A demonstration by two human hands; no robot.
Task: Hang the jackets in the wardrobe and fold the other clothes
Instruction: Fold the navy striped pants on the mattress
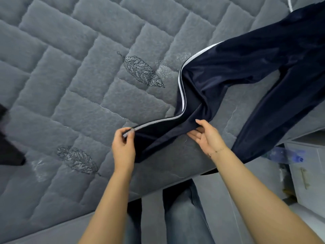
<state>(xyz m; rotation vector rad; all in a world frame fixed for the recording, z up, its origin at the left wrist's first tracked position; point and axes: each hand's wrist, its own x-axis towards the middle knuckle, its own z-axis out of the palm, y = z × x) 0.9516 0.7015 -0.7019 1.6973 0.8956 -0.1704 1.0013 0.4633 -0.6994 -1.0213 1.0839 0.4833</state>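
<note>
You stand at the near edge of the bed (73, 88), your legs (182, 213) against its side. The trousers (246, 71) lie on the bed to your right, running from the far right corner toward you. Your left hand (123, 147) pinches one leg's hem; your right hand (205, 136), just beside it, holds the same leg further up. The other trouser leg hangs over the near edge at right. A cabinet (306, 173) stands right of the bed, and another garment (8, 147) lies at the bed's left edge.

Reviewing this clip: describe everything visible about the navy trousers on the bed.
The navy trousers look like smooth, slightly shiny track fabric with a white side stripe. They lie unfolded and rumpled on the grey quilted bedcover, legs spread apart. One leg runs off the bed's near edge. The left hand pinches the other leg's hem at the stripe; the right hand grips that leg further up, lifting a fold.
</note>
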